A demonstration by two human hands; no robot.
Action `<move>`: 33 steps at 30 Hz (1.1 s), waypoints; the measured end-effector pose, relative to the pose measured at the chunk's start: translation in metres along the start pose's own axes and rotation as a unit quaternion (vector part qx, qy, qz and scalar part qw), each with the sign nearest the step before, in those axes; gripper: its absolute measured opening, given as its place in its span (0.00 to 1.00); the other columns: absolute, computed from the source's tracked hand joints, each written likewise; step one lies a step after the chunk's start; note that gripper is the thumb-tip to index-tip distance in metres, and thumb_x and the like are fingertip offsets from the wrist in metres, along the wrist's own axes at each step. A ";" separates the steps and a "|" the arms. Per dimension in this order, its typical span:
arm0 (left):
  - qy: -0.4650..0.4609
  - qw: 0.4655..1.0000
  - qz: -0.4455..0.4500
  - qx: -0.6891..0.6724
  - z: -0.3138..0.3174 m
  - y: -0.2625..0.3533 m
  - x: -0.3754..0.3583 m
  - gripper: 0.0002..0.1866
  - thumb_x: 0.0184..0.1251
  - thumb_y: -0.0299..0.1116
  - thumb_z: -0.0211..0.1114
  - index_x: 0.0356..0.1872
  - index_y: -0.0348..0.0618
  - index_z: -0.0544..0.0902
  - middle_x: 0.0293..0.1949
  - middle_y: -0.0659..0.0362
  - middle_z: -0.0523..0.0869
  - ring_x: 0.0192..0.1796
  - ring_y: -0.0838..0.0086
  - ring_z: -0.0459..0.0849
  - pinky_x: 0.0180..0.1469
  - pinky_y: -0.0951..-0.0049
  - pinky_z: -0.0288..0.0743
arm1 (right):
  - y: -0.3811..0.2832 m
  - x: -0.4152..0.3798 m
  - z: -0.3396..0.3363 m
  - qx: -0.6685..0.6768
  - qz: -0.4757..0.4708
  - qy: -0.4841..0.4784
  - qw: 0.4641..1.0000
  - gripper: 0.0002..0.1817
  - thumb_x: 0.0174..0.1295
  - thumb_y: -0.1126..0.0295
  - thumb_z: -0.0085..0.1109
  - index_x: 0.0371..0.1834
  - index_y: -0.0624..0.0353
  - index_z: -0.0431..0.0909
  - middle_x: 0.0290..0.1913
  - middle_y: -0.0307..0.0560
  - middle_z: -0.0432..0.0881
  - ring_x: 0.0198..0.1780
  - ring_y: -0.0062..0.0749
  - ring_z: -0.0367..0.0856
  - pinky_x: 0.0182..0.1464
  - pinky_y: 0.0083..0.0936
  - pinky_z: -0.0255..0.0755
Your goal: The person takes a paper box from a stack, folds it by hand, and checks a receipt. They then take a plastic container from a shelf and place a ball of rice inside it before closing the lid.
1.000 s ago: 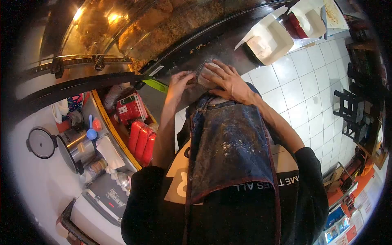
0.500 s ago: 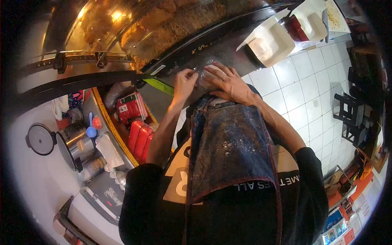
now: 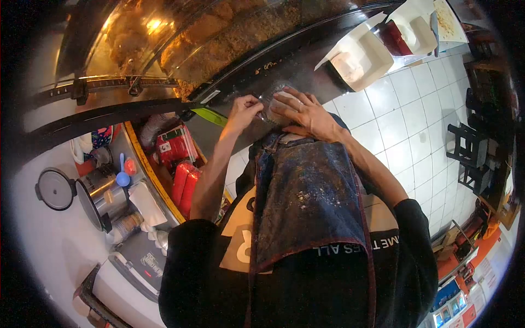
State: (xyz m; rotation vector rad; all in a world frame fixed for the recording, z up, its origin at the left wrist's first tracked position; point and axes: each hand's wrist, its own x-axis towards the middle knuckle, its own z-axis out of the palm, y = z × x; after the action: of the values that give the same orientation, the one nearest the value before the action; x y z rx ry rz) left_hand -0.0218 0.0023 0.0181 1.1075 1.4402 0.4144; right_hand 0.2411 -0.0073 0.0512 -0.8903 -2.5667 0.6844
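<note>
A piece of clear plastic wrap (image 3: 269,103) lies on the dark counter (image 3: 240,83) in front of my body. At its left edge my left hand (image 3: 246,111) is closed in a pinch on the crinkled plastic. Flat over its right part rests my right hand (image 3: 307,112), fingers spread and pointing up-left. Whatever lies under the right palm is hidden. A bright green strip (image 3: 210,116) sits on the counter edge left of my left hand.
Two white open boxes (image 3: 367,61) stand at the counter's upper right. Behind the counter is a glass case of fried food (image 3: 191,46). Red packets (image 3: 186,183) fill a drawer on the left, beside a white worktop (image 3: 60,229) with lidded containers. Black stools (image 3: 467,145) stand right.
My left hand has shifted slightly left and stays pinched on the plastic. My right hand has barely moved.
</note>
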 end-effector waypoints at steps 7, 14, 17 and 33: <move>0.025 0.995 0.019 -0.095 -0.009 0.043 0.006 0.13 0.65 0.36 0.66 0.45 0.40 0.88 0.36 0.62 0.88 0.42 0.78 0.85 0.46 0.76 0.78 | 0.010 -0.002 0.004 0.091 -0.015 0.011 0.996 0.33 0.58 0.56 0.68 0.69 0.46 0.71 0.77 0.44 0.60 0.80 0.50 0.51 0.75 0.53 0.56; -0.157 0.976 -0.039 0.143 -0.010 0.082 0.056 0.20 0.63 0.48 0.68 0.48 0.45 0.88 0.48 0.59 0.87 0.49 0.73 0.83 0.51 0.68 0.76 | 0.010 -0.007 0.001 0.101 -0.036 -0.013 0.994 0.31 0.60 0.59 0.67 0.68 0.46 0.73 0.78 0.47 0.58 0.81 0.50 0.48 0.78 0.52 0.50; -0.184 0.969 -0.051 0.155 -0.011 0.085 0.060 0.19 0.62 0.47 0.69 0.46 0.44 0.88 0.47 0.59 0.87 0.50 0.73 0.82 0.50 0.67 0.76 | 0.009 -0.008 0.004 0.094 -0.007 -0.025 0.995 0.30 0.61 0.55 0.65 0.68 0.44 0.73 0.79 0.45 0.57 0.81 0.50 0.46 0.79 0.52 0.49; -0.178 0.978 -0.022 0.103 -0.007 0.082 0.057 0.16 0.63 0.46 0.67 0.40 0.45 0.88 0.41 0.61 0.85 0.46 0.75 0.80 0.48 0.70 0.72 | 0.013 -0.006 0.003 0.104 -0.019 -0.012 0.994 0.33 0.60 0.52 0.65 0.70 0.45 0.71 0.79 0.44 0.58 0.79 0.56 0.50 0.80 0.49 0.49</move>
State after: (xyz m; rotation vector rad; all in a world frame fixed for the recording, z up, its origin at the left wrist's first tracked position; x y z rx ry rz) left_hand 0.0123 0.0898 0.0523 1.2418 1.2044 0.0280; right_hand 0.2503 -0.0034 0.0405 -0.7685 -2.4692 0.9367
